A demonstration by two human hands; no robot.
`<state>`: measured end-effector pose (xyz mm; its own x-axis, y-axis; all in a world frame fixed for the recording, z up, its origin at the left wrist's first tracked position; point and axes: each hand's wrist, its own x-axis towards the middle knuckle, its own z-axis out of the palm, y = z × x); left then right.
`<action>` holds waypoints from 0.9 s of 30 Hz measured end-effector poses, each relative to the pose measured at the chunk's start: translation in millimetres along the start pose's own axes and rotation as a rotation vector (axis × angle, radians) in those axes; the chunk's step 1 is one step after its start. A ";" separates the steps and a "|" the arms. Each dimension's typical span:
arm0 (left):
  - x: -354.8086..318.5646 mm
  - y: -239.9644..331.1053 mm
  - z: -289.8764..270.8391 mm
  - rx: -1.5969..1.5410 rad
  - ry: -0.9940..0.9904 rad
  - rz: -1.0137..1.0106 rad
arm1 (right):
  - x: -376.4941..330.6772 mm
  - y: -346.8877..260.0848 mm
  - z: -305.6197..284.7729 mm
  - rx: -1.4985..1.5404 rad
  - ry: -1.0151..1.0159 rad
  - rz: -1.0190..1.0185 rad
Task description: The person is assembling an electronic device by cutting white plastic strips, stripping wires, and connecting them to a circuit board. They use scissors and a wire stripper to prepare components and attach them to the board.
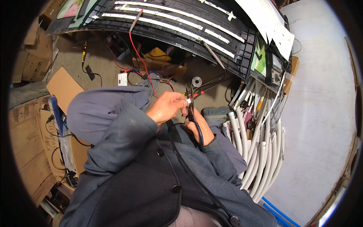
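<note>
My left hand (166, 108) pinches a small white piece (188, 101) between thumb and fingertips, in front of my chest. Close beside it, my right hand (202, 125) is closed around dark scissors (191, 99), their blades pointing up and away from me. The white piece lies right at the blades; whether they touch it is too small to tell. Part of the right hand's fingers is hidden behind the scissors and the left hand. Just beyond the blades shows a red-handled tool (198, 94), and a roll of wire (196, 81) sits on the floor.
A black panel (170, 36) with white LED strips lies ahead, two test probes resting on it. A multimeter (276, 72) stands at its right end. Pale tubes (261, 162) are bundled at my right. Cardboard (64, 89) and a wooden box (30, 143) are at left.
</note>
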<state>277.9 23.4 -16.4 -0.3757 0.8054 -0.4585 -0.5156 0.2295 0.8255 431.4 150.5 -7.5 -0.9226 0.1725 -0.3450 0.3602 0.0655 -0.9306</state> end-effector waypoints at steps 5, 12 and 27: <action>2.5 0.6 1.2 -0.084 -0.036 -0.086 | -6.2 0.5 -0.5 -0.023 0.042 0.012; 8.4 1.1 -5.8 0.018 -0.106 -0.140 | -16.0 9.6 -9.7 -0.079 0.011 0.036; 5.1 35.8 -14.7 0.557 -0.170 -0.133 | -37.6 7.7 -17.2 -0.180 -0.083 0.049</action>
<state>246.2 27.7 6.0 -0.1835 0.8159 -0.5483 -0.0506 0.5492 0.8341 471.3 161.5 0.4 -0.9087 0.0988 -0.4055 0.4173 0.2353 -0.8778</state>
